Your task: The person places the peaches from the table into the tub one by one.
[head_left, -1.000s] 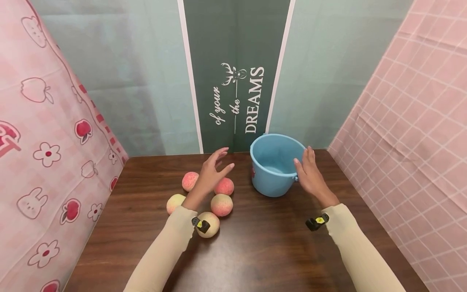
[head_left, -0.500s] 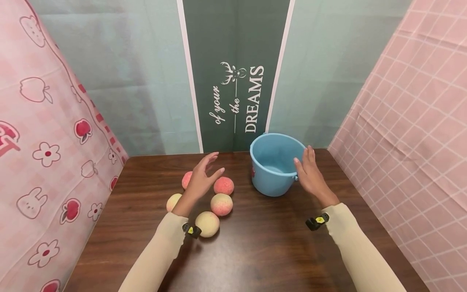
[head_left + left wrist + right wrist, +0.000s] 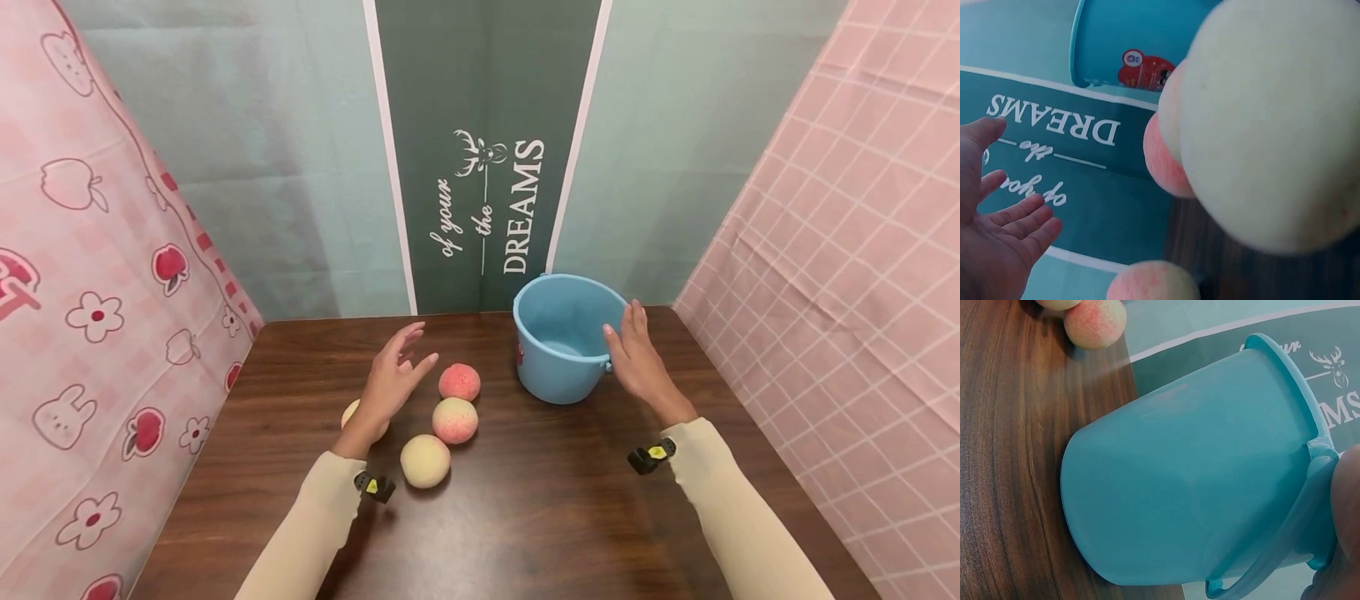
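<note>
My left hand (image 3: pixel 390 379) hovers over the peaches with fingers spread and nothing between them. In the left wrist view its palm (image 3: pixel 997 244) faces up. Beside it on the table lie a red peach (image 3: pixel 459 382), a pink-and-cream peach (image 3: pixel 455 421) and a pale yellow peach (image 3: pixel 425 462). Another pale peach (image 3: pixel 350 412) shows partly behind the wrist. My right hand (image 3: pixel 641 362) rests its straight fingers and thumb at the right rim of a light blue bucket (image 3: pixel 562 375). The bucket stands upright with nothing visible inside.
The brown wooden table (image 3: pixel 540 517) meets a green cloth backdrop (image 3: pixel 300 167) at its back edge. Patterned pink cloth (image 3: pixel 97 367) hangs at the left and pink checked cloth (image 3: pixel 825 292) at the right. The bucket's handle (image 3: pixel 1279 550) hangs down along its side.
My left hand has moved left and toward me, now covering the red peach at the back left. My right hand and the bucket have stayed put.
</note>
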`<state>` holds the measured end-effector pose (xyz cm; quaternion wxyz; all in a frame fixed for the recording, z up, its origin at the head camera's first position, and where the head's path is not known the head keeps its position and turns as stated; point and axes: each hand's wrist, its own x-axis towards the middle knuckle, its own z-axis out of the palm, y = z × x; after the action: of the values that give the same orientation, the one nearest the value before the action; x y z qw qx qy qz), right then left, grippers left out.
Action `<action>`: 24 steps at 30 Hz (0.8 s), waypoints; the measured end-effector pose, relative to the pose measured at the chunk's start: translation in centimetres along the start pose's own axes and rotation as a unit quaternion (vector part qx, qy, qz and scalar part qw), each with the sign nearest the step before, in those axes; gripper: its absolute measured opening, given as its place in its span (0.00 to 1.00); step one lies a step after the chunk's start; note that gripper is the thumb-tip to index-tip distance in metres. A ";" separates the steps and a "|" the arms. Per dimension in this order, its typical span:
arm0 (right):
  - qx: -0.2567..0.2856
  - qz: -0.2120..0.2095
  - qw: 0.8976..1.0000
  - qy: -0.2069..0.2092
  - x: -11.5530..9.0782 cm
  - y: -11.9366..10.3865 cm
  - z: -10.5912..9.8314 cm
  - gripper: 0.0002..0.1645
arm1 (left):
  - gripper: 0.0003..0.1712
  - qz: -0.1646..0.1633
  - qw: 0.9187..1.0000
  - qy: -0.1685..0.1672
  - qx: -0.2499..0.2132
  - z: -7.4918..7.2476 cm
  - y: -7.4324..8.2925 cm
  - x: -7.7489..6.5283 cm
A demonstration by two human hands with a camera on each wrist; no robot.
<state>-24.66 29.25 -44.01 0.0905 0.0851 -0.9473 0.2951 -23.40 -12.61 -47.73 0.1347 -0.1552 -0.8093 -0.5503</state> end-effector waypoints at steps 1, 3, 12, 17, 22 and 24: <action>0.002 0.000 1.000 -0.002 0.0 -0.1 0.0 0.48 | 0.35 -0.001 1.000 0.002 0.002 -0.3 -0.2 -0.2; 0.004 0.002 1.000 -0.007 -0.1 -0.2 0.1 0.48 | 0.35 -0.006 1.000 0.007 0.009 -1.1 -0.6 -0.7; 0.003 -0.004 1.000 0.000 0.0 -0.1 0.0 0.48 | 0.33 -0.001 1.000 0.029 0.010 -4.1 -2.1 -2.4; 0.004 -0.004 1.000 -0.002 0.0 0.0 -0.2 0.48 | 0.33 0.005 0.999 0.038 0.011 -4.8 -2.6 -2.8; 0.004 0.001 1.000 -0.005 -0.1 -0.1 -0.1 0.48 | 0.33 0.005 0.999 0.043 0.009 -5.0 -2.9 -3.1; 0.003 0.002 1.000 -0.004 -0.1 -0.1 0.0 0.48 | 0.33 0.002 0.999 0.045 0.010 -5.1 -3.0 -3.3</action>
<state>-24.51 29.20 -43.99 0.0859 0.0845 -0.9469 0.2980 -21.33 -18.78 -49.76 0.1732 -0.1303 -0.8074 -0.5487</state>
